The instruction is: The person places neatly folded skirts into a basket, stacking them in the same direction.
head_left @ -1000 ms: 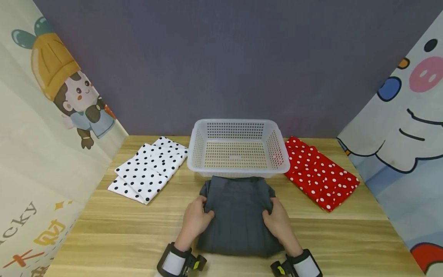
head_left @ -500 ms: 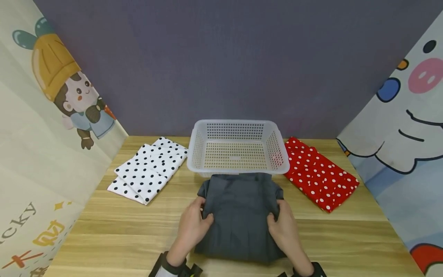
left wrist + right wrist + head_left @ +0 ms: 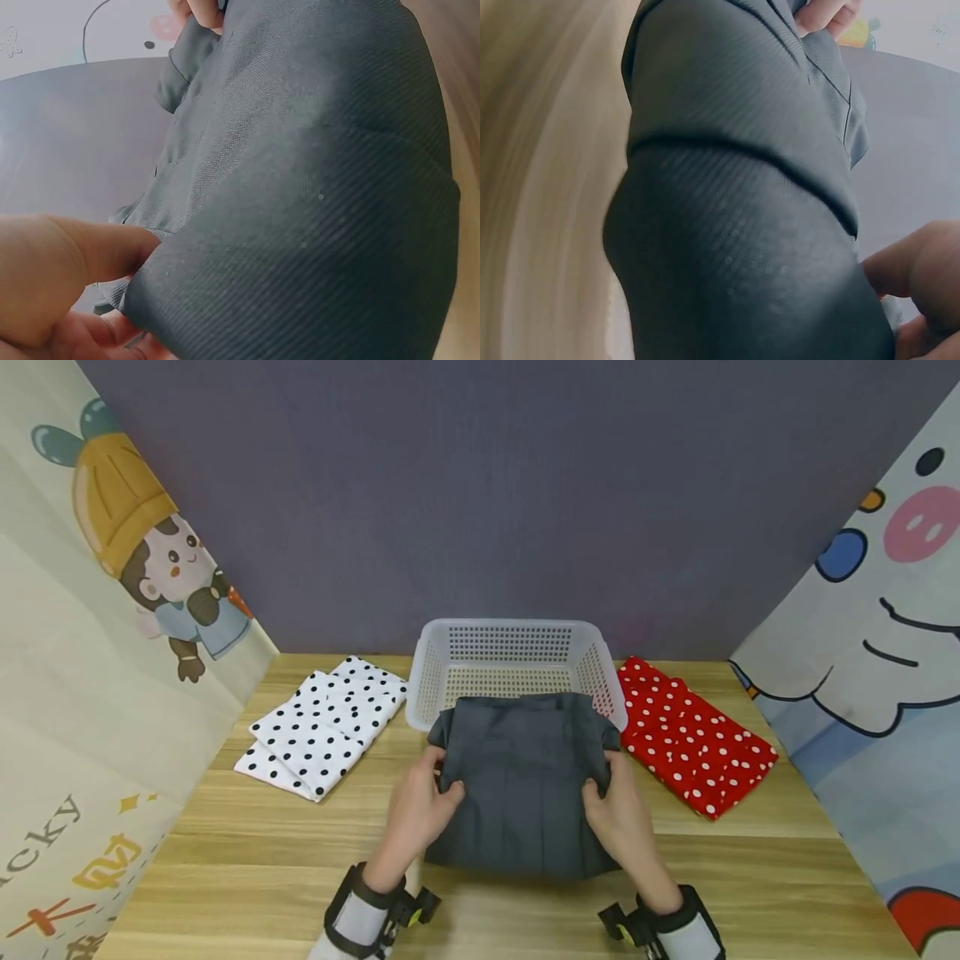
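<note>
A folded dark grey garment [image 3: 525,785] hangs between my two hands, lifted off the table. My left hand [image 3: 416,810] pinches its left side, thumb on top and fingers underneath. On the opposite side my right hand [image 3: 622,818] grips it in the same way. The garment's far edge overlaps the front of a white perforated plastic basket [image 3: 510,642] and hides its front rim. In the left wrist view, the left hand [image 3: 45,281] holds a rounded fold of the ribbed cloth. The right wrist view has the right hand [image 3: 934,281] at the garment's other edge.
White cloth with black dots [image 3: 322,727] lies folded left of the basket. To its right is a folded red cloth with white dots [image 3: 690,739]. A dark grey wall [image 3: 510,485] stands behind the wooden table [image 3: 247,860], with printed curtains on both sides.
Both hands have shifted their hold slightly outward, then raised the garment and carried it forward. Its far edge has gone from in front of the basket to over the front rim.
</note>
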Demonstrator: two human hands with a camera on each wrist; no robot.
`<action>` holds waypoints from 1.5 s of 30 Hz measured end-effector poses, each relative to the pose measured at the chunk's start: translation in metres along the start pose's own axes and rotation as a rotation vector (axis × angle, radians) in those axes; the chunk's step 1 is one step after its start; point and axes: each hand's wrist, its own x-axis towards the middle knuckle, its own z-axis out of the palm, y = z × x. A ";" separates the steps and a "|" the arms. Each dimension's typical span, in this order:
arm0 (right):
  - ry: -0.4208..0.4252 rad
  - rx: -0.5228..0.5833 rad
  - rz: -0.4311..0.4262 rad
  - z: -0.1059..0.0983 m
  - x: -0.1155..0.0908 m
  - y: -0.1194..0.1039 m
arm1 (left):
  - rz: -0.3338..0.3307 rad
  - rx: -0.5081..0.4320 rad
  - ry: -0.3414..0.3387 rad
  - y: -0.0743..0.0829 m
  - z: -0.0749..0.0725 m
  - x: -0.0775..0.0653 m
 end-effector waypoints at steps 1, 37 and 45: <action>-0.004 0.003 -0.004 0.000 0.003 0.000 | 0.000 -0.001 0.000 0.000 0.000 0.003; -0.021 -0.024 -0.150 -0.004 0.131 -0.024 | -0.014 0.097 -0.053 0.013 -0.011 0.127; -0.029 -0.053 -0.145 -0.004 0.153 -0.030 | -0.012 0.107 -0.045 0.014 -0.011 0.149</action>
